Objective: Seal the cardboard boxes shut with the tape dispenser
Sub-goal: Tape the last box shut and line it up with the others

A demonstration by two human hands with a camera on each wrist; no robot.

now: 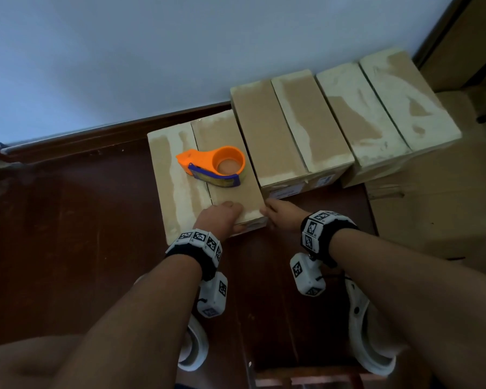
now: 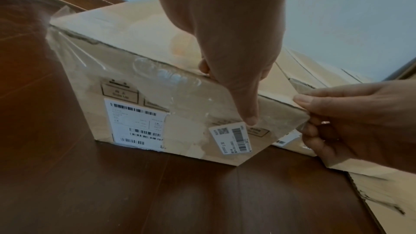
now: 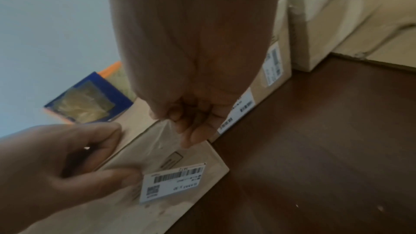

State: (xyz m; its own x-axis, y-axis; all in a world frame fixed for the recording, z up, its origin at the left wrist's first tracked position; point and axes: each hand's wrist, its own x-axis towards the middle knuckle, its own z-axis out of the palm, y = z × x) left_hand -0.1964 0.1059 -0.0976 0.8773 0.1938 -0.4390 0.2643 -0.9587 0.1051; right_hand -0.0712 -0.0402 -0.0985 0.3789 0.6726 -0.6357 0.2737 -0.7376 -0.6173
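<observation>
A low cardboard box [image 1: 230, 192] sits on the dark wooden floor, with clear tape over its near edge and shipping labels on its front face [image 2: 157, 106]. On its top lies the orange and blue tape dispenser [image 1: 216, 165], also seen past the hands in the right wrist view [image 3: 87, 102]. My left hand [image 1: 220, 217] grips the box's near edge, fingers on top and the thumb [image 2: 251, 116] pressed down the front face. At the near right corner my right hand [image 1: 281, 214] holds the box with curled fingers [image 3: 193, 122].
Two taller cardboard boxes [image 1: 286, 130] [image 1: 385, 108] stand in a row to the right, along the pale wall. Flattened cardboard [image 1: 432, 206] covers the floor at the far right. My white shoes [image 1: 371, 332] are on the floor below my arms.
</observation>
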